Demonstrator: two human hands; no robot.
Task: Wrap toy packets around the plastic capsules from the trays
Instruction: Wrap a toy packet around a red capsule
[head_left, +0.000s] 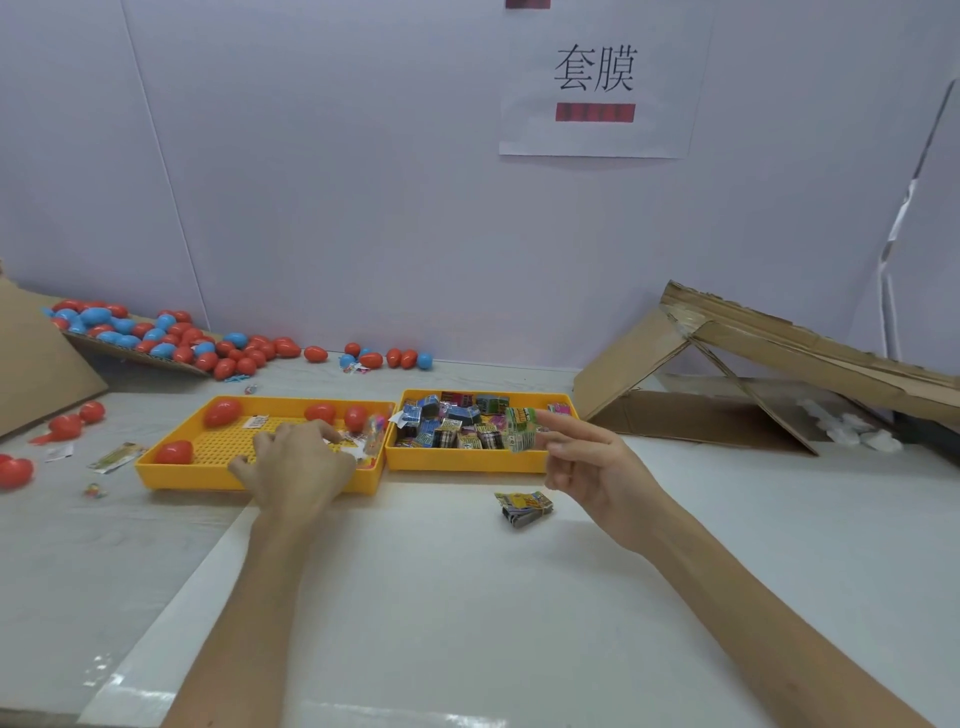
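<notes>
Possibly the packet (521, 428) slips, since the right hand (592, 467) pinches only its edge; whether the left hand (296, 467) holds anything, I cannot tell

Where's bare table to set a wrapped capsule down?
Bare: the white sheet in front of the yellow trays, left of the packet bundle, and right toward the cardboard. Crowded: back-left, loose capsules and wrappers.

Two slender bare forearms with bare hands: left hand (298, 470), right hand (597, 467).
</notes>
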